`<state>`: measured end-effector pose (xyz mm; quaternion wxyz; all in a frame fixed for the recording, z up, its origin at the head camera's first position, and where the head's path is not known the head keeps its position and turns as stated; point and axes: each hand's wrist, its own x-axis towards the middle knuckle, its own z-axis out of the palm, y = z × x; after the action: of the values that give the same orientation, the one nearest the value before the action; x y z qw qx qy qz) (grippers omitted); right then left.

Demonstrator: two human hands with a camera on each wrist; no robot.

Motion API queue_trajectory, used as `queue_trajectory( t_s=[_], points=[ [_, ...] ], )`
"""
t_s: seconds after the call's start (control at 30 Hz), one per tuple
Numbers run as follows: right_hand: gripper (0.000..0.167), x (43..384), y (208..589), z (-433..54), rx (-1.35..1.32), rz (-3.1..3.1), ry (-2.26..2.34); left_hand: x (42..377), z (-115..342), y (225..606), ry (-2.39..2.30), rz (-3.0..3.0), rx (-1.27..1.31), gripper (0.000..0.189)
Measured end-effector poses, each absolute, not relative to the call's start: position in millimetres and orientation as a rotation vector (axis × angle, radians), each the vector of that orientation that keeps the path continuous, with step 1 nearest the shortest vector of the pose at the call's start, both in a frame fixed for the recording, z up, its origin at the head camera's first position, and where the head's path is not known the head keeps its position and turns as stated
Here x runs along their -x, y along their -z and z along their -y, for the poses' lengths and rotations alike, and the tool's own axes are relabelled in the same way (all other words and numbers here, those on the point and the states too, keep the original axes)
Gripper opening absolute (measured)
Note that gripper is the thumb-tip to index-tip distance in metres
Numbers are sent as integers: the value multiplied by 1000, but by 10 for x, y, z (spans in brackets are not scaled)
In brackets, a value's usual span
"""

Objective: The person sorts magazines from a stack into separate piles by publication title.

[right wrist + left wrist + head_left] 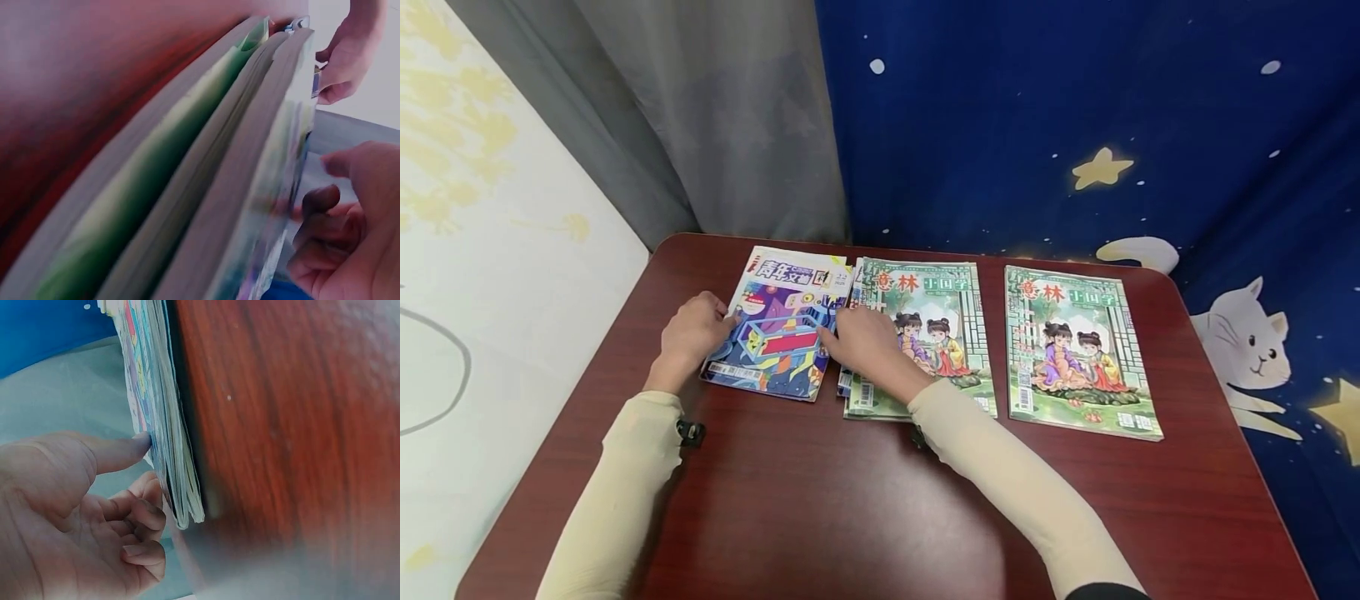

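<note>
At the table's left lies a small pile of magazines, with a purple-covered magazine on top. My left hand is at its left edge. In the left wrist view, the thumb presses the cover's edge while curled fingers meet the side of the pages. My right hand reaches over the middle pile of green-covered magazines, its thumb at the purple magazine's right edge. In the right wrist view, the right hand's fingers are bent; whether they grip anything is unclear.
Another pile of green-covered magazines lies on the right of the dark red table. A grey curtain and a blue curtain hang behind the table. A white wall stands at the left.
</note>
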<state>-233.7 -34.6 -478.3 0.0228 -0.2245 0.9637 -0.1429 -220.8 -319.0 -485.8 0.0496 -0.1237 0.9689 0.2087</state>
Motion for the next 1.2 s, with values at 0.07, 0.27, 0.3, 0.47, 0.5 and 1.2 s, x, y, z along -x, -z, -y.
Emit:
queue_trajectory(
  t_s=[0.07,0.27,0.3,0.47,0.5,1.2],
  points=[
    [41,2294,4755,289,779,-2971,459,2214,3177,4872,-632,-2962,368,46],
    [38,2138,4679,67,882,-2932,531,2207,3118,4904,-642,-2995,325,42],
    [39,2125,4673,11,883,-2928,541,2200,3099,4903,-648,-2996,314,43],
    [39,2172,4663,-405,810,-2924,590,2135,2940,4828,-731,-2967,206,43],
    [39,2192,4659,-506,785,-2934,602,2123,2901,4806,-747,-2961,177,43],
    [72,2309,4717,-1585,82,-2933,635,2107,1910,4498,-994,-2790,-256,29]
  ],
)
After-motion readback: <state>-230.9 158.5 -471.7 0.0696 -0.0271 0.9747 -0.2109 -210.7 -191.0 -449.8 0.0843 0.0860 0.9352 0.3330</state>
